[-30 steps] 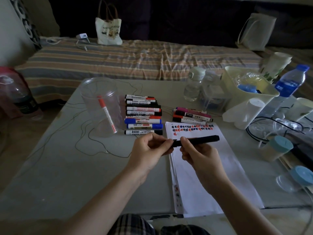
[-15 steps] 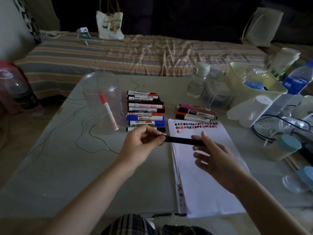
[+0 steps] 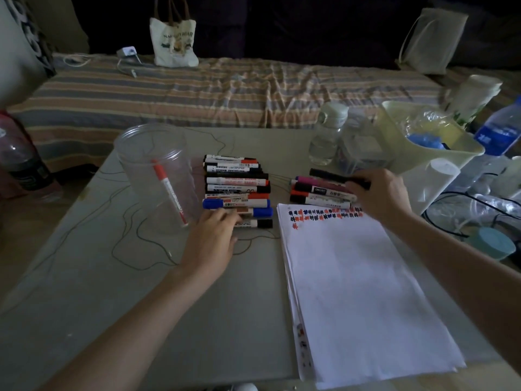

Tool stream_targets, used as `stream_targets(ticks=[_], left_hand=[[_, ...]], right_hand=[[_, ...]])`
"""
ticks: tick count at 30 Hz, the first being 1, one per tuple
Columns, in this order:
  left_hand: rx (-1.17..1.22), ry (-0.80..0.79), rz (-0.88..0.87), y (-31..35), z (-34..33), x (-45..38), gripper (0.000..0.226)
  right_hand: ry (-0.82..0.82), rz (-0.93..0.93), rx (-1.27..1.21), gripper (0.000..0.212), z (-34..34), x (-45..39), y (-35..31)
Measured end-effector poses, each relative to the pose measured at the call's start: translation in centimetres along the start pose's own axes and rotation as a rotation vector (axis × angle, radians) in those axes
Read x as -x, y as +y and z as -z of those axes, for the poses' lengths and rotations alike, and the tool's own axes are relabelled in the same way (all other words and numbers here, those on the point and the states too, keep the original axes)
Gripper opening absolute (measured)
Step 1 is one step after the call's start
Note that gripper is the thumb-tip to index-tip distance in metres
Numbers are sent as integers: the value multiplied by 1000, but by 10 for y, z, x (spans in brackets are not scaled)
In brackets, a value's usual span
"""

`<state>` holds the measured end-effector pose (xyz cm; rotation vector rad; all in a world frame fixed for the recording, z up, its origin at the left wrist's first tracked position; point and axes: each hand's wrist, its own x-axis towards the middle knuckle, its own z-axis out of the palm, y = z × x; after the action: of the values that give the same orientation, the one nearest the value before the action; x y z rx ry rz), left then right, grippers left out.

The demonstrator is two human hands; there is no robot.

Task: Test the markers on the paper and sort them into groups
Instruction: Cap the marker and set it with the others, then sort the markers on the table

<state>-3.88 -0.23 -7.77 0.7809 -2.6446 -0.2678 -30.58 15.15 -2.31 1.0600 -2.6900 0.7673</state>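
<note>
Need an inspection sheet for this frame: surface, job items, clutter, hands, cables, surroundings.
Surface: grey table.
Job's things: white paper stack with red and blue test marks; row of markers; smaller marker group; red marker in clear plastic cup.
Clutter: water bottles, pale tub.
Hands: left hand touches the nearest row markers; right hand holds black marker over the smaller group.
Cables: thin wire.
Surroundings: striped bed, tote bag.

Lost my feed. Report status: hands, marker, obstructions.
Right hand grips black marker over the small marker group. Left hand open, fingers on the near markers of the big row. Nothing blocking.
</note>
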Motion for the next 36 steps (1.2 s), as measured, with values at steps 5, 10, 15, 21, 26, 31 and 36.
stream_targets(ticks=[5, 10, 15, 21, 26, 31, 36], left_hand=[[-40, 53, -29, -11, -14, -7, 39], [-31, 98, -26, -18, -19, -14, 38], [105, 72, 22, -16, -17, -14, 30], [754, -25, 148, 13, 4, -17, 25], [1054, -51, 344, 29, 19, -8, 23], [1491, -52, 591, 35, 23, 7, 16], [1372, -102, 553, 46, 25, 14, 19]], right_hand=[[-79, -27, 132, 19, -26, -42, 14], [-94, -2, 179, 21, -45, -53, 25], [-47, -18, 134, 30, -47, -48, 29], [-122, 424, -280, 22, -17, 40, -50], [-350, 383, -296, 26, -19, 104, -74], [-535, 140, -321, 16, -10, 124, -70], [-605, 43, -407, 17, -1, 129, -76]])
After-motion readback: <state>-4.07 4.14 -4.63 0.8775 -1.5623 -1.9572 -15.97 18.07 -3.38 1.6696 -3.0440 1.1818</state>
